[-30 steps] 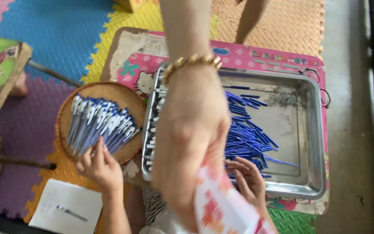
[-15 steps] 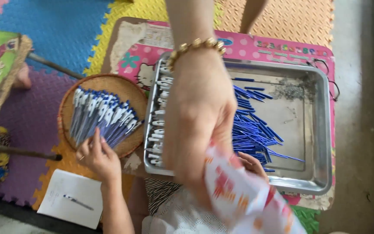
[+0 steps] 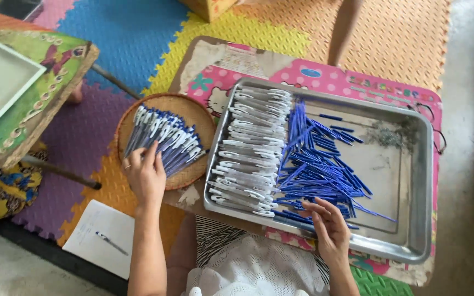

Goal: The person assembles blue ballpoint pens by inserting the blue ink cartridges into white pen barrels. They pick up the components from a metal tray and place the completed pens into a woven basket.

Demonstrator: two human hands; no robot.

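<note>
My left hand (image 3: 146, 174) rests with spread fingers on a pile of blue-and-white pens (image 3: 163, 140) in a round woven basket (image 3: 193, 112). My right hand (image 3: 327, 225) lies with its fingers apart at the near edge of a heap of blue pen tubes (image 3: 316, 159) inside a metal tray (image 3: 418, 181). Rows of white pen caps (image 3: 250, 148) fill the tray's left side. Neither hand grips anything that I can see.
The tray sits on a pink patterned board (image 3: 325, 74) over coloured foam floor mats (image 3: 116, 38). A sheet of paper with a pen (image 3: 102, 238) lies at the lower left. A low painted table (image 3: 34, 93) stands at left. Another person's limb (image 3: 346, 27) shows at top.
A large arm with a gold bracelet, holding a printed packet in front of the view, has gone. The tray and both my hands now show in full.
</note>
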